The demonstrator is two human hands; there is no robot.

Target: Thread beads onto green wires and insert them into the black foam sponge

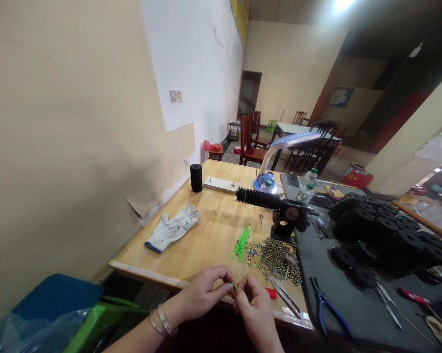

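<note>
My left hand (208, 289) and my right hand (254, 305) meet at the table's front edge, thumbs and fingertips pinched close together. Between them a short green strand (235, 286) shows; its ends are hidden by the fingers. Just beyond lies a bundle of bright green strands (241, 245). To its right spreads a heap of small dark, brass-coloured pieces (280, 257), with colourful beads (254, 254) along its left side. Scissors or tweezers of metal (287, 297) rest beside my right hand, near a red object (271, 293) partly behind it.
A white glove (173, 228) lies on the left. Behind the heap stands a black clamp device (289, 215) carrying a ribbed roll (257, 197). A blue lamp (265, 182) is farther back. On the grey mat are blue-handled pliers (326, 309) and many black spools (382, 225).
</note>
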